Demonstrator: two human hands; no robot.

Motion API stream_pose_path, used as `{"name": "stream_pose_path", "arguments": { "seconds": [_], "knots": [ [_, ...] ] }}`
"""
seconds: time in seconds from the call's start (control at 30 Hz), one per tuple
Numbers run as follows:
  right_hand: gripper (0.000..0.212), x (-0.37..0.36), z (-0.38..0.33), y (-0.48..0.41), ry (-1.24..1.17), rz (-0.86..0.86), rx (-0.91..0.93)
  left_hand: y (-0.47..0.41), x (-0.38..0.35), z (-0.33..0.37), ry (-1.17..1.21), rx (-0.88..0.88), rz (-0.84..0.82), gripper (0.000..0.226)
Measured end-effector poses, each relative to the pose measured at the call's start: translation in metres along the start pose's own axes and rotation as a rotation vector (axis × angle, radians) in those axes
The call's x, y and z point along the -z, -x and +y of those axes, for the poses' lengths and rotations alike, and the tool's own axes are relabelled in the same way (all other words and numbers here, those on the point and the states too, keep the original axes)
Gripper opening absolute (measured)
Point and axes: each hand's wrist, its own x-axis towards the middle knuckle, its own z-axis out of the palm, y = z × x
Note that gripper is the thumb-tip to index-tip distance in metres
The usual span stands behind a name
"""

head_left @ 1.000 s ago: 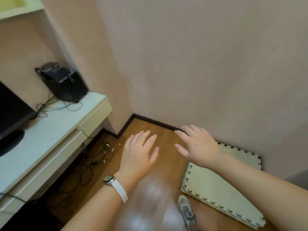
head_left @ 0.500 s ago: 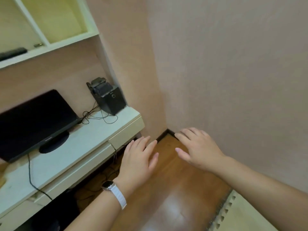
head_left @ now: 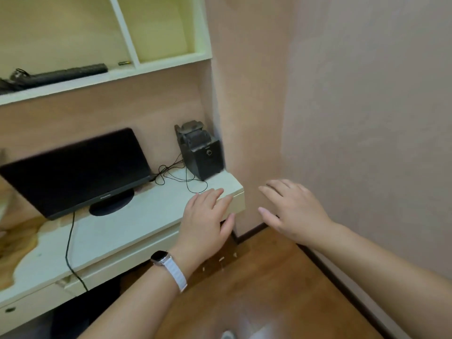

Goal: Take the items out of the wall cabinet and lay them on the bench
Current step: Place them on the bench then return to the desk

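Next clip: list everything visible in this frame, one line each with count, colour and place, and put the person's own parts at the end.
wall cabinet: 1, pale cream, open compartments, upper left
remote control: 1, black, left compartment shelf
dark items: count unclear, black, far left of that shelf
battery: 1, small, yellowish, right of the remote control
monitor: 1, black, screen off, on the bench
speaker: 1, black, bench's right end, by the wall
cables: several, black, between monitor and speaker
bench: 1, white, peeling at its left
floor: 1, brown wood
watch: 1, white strap, left wrist
left hand: 1, open, empty, over the bench's right end
right hand: 1, open, empty, beside the wall
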Motion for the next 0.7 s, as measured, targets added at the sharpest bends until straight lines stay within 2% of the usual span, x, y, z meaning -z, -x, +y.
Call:
{"name": "stream_pose_path", "arguments": {
  "seconds": [0.23, 0.43, 0.7],
  "knots": [
    [0.056, -0.018, 0.001, -0.114, 0.054, 0.001, -0.035, -0.088, -0.020, -0.094, 0.012, 0.006, 0.066, 0.040],
    [0.056, -0.028, 0.001, -0.215, 0.108, 0.066, -0.050, -0.169, -0.030, -0.172, 0.042, -0.064, 0.153, 0.040],
    [0.053, -0.038, 0.012, -0.297, 0.126, 0.136, -0.029, -0.241, -0.036, -0.218, 0.038, -0.109, 0.285, 0.037]
  ]
}}
